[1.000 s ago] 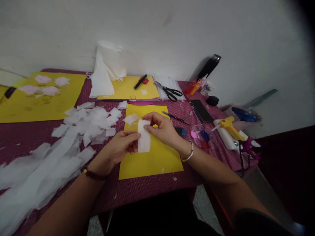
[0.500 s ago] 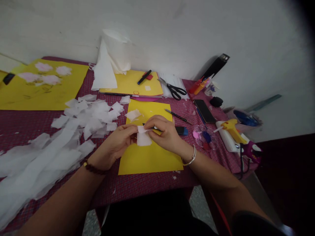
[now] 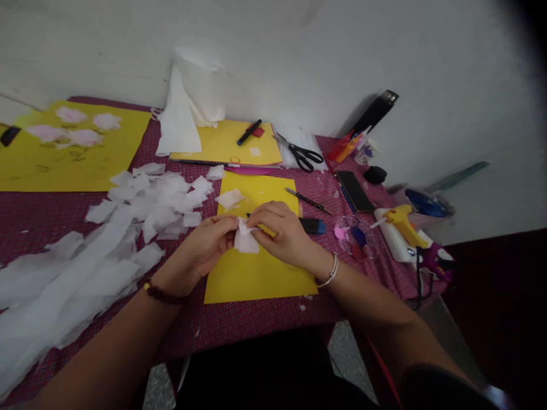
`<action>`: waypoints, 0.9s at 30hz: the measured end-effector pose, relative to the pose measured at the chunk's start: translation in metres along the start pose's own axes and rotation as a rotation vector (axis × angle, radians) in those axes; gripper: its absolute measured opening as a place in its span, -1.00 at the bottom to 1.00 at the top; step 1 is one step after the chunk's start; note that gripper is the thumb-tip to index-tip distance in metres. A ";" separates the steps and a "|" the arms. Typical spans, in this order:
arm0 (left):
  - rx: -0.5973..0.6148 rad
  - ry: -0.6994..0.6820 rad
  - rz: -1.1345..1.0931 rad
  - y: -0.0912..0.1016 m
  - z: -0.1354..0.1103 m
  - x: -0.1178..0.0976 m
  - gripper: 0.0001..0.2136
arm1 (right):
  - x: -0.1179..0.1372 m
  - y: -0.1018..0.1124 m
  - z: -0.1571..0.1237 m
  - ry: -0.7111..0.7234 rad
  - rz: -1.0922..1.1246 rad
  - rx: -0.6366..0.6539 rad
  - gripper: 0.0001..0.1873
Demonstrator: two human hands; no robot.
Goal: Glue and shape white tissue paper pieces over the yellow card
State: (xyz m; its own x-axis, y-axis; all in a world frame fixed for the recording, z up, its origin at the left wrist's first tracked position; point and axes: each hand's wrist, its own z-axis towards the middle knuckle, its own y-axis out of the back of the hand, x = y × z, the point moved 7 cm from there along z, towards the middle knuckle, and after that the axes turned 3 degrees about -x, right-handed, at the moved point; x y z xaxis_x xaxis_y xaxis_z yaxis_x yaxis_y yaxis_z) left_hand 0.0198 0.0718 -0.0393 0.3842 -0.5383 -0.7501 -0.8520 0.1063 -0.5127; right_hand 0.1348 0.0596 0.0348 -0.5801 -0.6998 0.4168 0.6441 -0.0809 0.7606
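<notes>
Between my two hands is a small piece of white tissue paper [image 3: 247, 242], creased at its top edge. My left hand [image 3: 210, 242] pinches its left edge between thumb and fingers. From the other side, my right hand [image 3: 280, 230] grips the upper right part with its fingertips. Both hands are over a yellow sheet of paper [image 3: 260, 279]. A dark marker with a blue end [image 3: 314, 226] lies behind my right hand, partly covered by it. Another loose bit of tissue [image 3: 229, 199] rests on the yellow sheet's upper left.
Cut tissue squares [image 3: 158, 196] and long tissue strips [image 3: 64, 296] spread across the left. A yellow sheet with pink-white tissue flowers [image 3: 81, 136] lies farther back. Scissors [image 3: 303, 156], a thin brush [image 3: 308, 200], a paint palette [image 3: 354, 236] and a yellow glue gun [image 3: 405, 225] are on the right.
The tissue piece has become more creased and bunched at its top between my fingers. My right fingers have shifted slightly on it. The whole view has drifted a little.
</notes>
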 end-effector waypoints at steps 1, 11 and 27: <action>0.006 0.001 0.007 0.000 0.000 0.000 -0.90 | 0.000 0.000 0.000 -0.004 -0.018 0.001 -0.89; -0.037 -0.085 -0.001 -0.003 0.001 -0.007 -0.83 | 0.006 -0.003 -0.002 0.046 -0.112 0.023 -0.85; -0.083 -0.141 0.143 0.002 0.001 -0.006 -0.86 | -0.041 -0.008 -0.009 -0.447 0.526 0.109 -0.71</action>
State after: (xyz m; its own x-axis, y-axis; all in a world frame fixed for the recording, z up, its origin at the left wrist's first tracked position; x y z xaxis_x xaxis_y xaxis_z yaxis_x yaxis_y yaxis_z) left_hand 0.0160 0.0758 -0.0363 0.2989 -0.3994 -0.8667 -0.9254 0.1005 -0.3654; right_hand 0.1582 0.0825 0.0067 -0.3694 -0.2652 0.8906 0.8558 0.2764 0.4373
